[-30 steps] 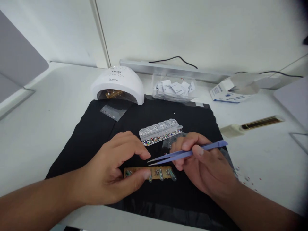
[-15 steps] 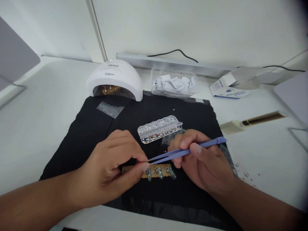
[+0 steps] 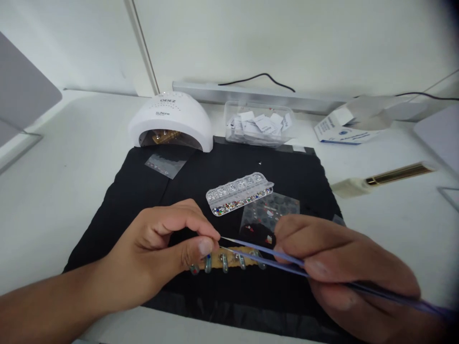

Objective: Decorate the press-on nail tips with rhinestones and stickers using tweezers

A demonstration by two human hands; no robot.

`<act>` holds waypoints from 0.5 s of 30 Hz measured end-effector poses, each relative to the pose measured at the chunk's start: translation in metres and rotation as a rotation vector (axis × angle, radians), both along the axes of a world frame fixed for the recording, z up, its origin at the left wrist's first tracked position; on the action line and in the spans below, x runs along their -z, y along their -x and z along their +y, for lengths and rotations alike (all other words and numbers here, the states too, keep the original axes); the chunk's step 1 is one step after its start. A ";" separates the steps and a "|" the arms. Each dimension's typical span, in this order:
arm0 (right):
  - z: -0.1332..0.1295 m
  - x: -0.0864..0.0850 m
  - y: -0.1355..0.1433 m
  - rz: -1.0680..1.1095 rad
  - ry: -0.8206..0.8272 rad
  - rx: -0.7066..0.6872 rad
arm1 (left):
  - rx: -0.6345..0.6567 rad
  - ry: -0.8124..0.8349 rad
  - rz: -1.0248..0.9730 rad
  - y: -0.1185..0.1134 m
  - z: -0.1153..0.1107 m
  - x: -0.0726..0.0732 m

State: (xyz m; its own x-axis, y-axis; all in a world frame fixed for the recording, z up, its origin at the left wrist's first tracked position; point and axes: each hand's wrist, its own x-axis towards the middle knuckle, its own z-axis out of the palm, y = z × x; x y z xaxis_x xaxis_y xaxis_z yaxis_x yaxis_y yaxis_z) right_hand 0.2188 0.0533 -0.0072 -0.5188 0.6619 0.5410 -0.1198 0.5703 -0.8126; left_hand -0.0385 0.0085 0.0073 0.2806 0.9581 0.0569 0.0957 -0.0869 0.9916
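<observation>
My right hand [image 3: 344, 267] grips a pair of blue-violet tweezers [image 3: 261, 247], whose thin tips are spread apart and point left. Those tips reach the fingertips of my left hand [image 3: 168, 243], where thumb and index finger are pinched together. Whatever sits in that pinch is too small or hidden to name. Just below lies a tan strip [image 3: 231, 258] bearing several clear false nails [image 3: 224, 263] with small gems, a red and a blue one among them. Behind my hands is an open clear gem case [image 3: 238, 192] of silver and multicoloured rhinestones.
A white nail lamp [image 3: 171, 119] stands at the back left with a tan strip inside. Clear sticker sheets [image 3: 165, 165] lie on the black mat [image 3: 118, 205]. Behind are a plastic tub [image 3: 260, 138] of white packets and an opened carton [image 3: 344, 129]. A gold-capped bottle [image 3: 380, 181] lies right.
My right hand has come nearer and lower to the right, turning the tweezers so their tips slope up leftward and spread wider. My left hand stays pinched, slightly shifted, uncovering more of the strip.
</observation>
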 end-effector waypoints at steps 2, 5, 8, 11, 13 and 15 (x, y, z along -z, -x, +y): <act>0.004 -0.004 0.000 -0.060 -0.146 -0.026 | 0.023 0.025 0.004 0.001 0.000 -0.001; 0.010 -0.007 0.002 -0.110 -0.293 -0.069 | 0.034 0.060 -0.015 0.001 0.002 -0.001; 0.012 -0.007 0.001 -0.120 -0.338 -0.081 | 0.042 0.088 -0.048 0.000 0.003 0.000; 0.009 -0.008 -0.002 -0.122 -0.324 -0.063 | 0.069 0.114 -0.060 0.000 0.004 0.001; 0.009 -0.010 -0.002 -0.163 -0.282 -0.068 | 0.081 0.115 -0.057 0.000 0.004 0.002; 0.009 -0.012 0.001 -0.177 -0.125 -0.083 | 0.081 0.105 -0.038 0.000 0.003 0.002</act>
State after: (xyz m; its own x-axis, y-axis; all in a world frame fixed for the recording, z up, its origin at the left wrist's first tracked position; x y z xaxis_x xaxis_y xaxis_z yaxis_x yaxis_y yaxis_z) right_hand 0.2183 0.0621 0.0045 -0.6626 0.5469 0.5117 -0.0321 0.6618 -0.7490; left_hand -0.0389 0.0112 0.0054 0.3569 0.9336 -0.0301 0.0545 0.0113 0.9984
